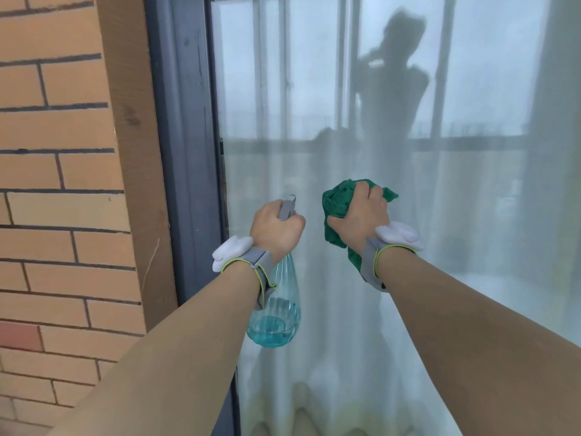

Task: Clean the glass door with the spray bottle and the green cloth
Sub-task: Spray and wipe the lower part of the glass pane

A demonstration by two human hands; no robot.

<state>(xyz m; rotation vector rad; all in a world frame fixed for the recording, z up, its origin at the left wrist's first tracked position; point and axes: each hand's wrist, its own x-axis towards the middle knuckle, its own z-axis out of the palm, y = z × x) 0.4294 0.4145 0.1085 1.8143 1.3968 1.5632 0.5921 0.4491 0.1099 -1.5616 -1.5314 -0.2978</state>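
The glass door [456, 190] fills the middle and right of the head view, with a white sheer curtain behind it and a person's reflection on the pane. My left hand [276, 228] grips the neck of a clear spray bottle [278, 313]; blue liquid fills its lower part, and its grey nozzle points at the glass. My right hand [361, 215] holds a bunched green cloth [338, 199] against or very close to the glass, to the right of the bottle. Both wrists wear grey bands.
The door's dark grey frame [188, 152] runs down the left side of the glass. Left of it stand a brown wooden post [135, 152] and an orange brick wall [56, 184].
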